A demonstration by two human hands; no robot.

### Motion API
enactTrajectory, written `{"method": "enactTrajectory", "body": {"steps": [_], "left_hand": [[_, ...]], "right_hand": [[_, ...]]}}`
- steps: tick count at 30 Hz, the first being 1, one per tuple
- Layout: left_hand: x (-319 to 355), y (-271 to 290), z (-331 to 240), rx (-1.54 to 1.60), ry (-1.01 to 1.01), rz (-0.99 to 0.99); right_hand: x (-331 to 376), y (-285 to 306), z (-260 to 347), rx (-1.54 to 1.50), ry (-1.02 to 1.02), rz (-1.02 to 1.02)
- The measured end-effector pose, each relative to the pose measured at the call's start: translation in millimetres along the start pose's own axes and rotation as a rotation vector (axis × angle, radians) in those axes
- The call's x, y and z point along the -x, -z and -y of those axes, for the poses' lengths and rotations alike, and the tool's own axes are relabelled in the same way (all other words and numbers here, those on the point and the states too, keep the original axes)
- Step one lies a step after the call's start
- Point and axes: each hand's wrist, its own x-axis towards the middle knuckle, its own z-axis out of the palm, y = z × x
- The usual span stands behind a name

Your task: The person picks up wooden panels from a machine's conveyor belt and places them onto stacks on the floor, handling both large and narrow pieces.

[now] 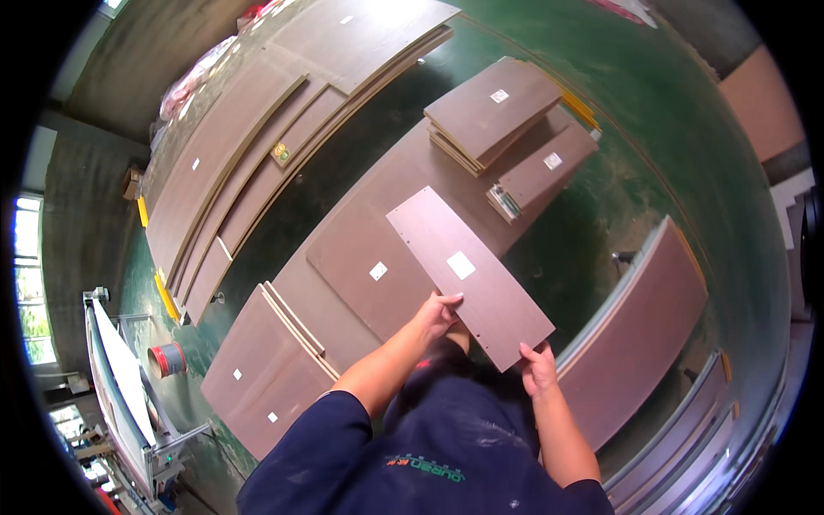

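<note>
I hold a long brown rectangular panel [468, 273] with a white sticker on its face, lifted above the boards on the floor. My left hand [436, 314] grips its near long edge, fingers curled over the top. My right hand [538, 365] grips the near corner at the short end. The panel slants away from me toward the upper left. Beneath it lies a wider brown board [365, 257] with its own white label.
Stacks of brown panels [493, 112] lie ahead on the green floor [652, 154]. Long boards [232, 172] stretch at the left. More panels [266, 369] lie by my left side, a curved board [639, 330] at the right. A red spool [167, 359] stands near a white machine [124, 386].
</note>
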Motion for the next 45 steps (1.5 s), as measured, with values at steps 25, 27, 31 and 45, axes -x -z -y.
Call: {"method": "enactTrajectory", "body": {"steps": [25,27,31,45], "left_hand": [[-131.9,61.1,-96.7,-0.748,0.143,-0.688],[-88.5,77.1,-63.9,-0.612,0.242,-0.574],[-18.9,101.9,11.1,-0.599,0.359,-0.563],[145.2,62.4,171.2,-0.169,0.198,-0.733]], "right_hand": [[-253.7,11.1,-35.8,0.595,-0.316,-0.086],[-227.6,22.8,-23.0,0.647,-0.451,-0.145],[-204.4,49.2,9.6,0.743,-0.378,-0.173],[-184.2,84.0,134.9,1.475,-0.710,0.161]]}}
